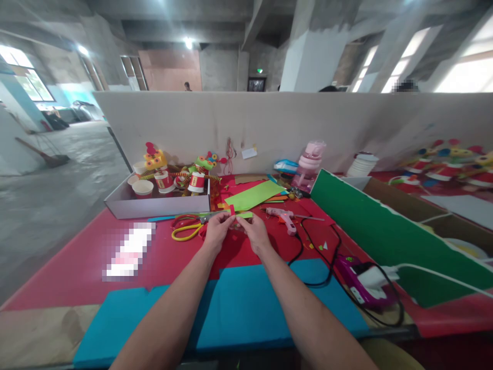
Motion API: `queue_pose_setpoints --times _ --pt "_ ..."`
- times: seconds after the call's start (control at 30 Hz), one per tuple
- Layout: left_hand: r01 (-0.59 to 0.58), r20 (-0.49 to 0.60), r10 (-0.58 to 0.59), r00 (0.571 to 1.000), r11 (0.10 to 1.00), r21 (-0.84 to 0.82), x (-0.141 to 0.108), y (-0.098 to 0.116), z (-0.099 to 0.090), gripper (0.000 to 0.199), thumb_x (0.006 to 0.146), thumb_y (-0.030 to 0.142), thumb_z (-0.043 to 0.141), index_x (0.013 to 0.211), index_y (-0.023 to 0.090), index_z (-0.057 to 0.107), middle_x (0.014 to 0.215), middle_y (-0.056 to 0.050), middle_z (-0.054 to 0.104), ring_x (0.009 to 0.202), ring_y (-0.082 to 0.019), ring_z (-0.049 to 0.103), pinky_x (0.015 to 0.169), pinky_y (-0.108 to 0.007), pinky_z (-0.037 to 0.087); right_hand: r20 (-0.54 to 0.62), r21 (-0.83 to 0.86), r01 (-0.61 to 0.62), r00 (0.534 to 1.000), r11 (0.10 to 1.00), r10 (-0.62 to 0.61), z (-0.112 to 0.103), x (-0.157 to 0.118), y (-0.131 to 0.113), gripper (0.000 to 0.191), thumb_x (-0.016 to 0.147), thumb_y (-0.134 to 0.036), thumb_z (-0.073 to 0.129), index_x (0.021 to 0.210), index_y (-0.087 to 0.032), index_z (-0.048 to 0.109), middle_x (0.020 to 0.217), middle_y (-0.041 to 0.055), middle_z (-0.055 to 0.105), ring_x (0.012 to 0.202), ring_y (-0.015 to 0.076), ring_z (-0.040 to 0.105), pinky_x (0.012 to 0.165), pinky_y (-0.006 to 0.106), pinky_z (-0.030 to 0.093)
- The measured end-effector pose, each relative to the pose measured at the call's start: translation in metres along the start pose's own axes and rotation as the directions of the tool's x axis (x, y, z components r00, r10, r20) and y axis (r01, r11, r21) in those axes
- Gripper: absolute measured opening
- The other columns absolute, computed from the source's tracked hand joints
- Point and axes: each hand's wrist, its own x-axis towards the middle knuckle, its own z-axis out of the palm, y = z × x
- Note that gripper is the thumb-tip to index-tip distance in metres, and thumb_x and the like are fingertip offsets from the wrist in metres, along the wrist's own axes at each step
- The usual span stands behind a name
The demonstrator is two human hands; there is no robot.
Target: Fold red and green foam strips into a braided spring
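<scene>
My left hand (216,230) is closed in a pinch on a small red paper strip (232,209), which sticks up above the fingertips. Close beside it, my right hand (253,231) pinches a short light-green paper strip (245,215). The fingertips of both hands nearly meet, so where the two strips touch is hidden. Yellow-handled scissors (187,232) lie just left of my left hand, with a red-handled pair (185,220) behind them. To the right of my right hand rests a pink hot glue gun (284,218). Behind the hands lies a light-green paper sheet (256,196).
A white box (157,205) at the left holds paper cups and colourful cup figures. On the right stand a green-sided box (370,231) and a purple power strip (365,285) with trailing cables. Blue sheets (254,303) lie under my forearms. A pink bottle (310,159) stands behind.
</scene>
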Motion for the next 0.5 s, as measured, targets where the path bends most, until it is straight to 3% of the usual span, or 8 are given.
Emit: queue_pose_setpoints --times 0.2,0.5 --pt "-0.023 -0.026 0.025 0.999 0.996 0.083 -0.002 0.005 0.001 0.029 0.060 0.037 0.078 0.071 0.013 0.067 0.056 0.002 0.057 0.050 -0.008 0.046 0.052 -0.021 0.037 -0.042 -0.102 0.066 0.997 0.993 -0.071 -0.006 0.004 -0.003 0.032 0.060 -0.045 0.076 0.072 -0.019 0.062 0.060 -0.0033 0.059 0.054 0.0120 0.054 0.057 0.026 0.046" --pt "0.006 -0.068 -0.001 0.998 0.998 0.069 -0.002 0.009 0.001 0.033 0.055 0.040 0.079 0.069 0.013 0.066 0.054 0.003 0.054 0.050 -0.008 0.045 0.052 -0.021 0.038 -0.130 -0.087 0.066 0.988 0.994 -0.077 -0.013 0.008 -0.009 0.036 0.058 -0.049 0.076 0.068 -0.019 0.060 0.053 -0.0045 0.054 0.051 0.0116 0.052 0.052 0.024 0.045"
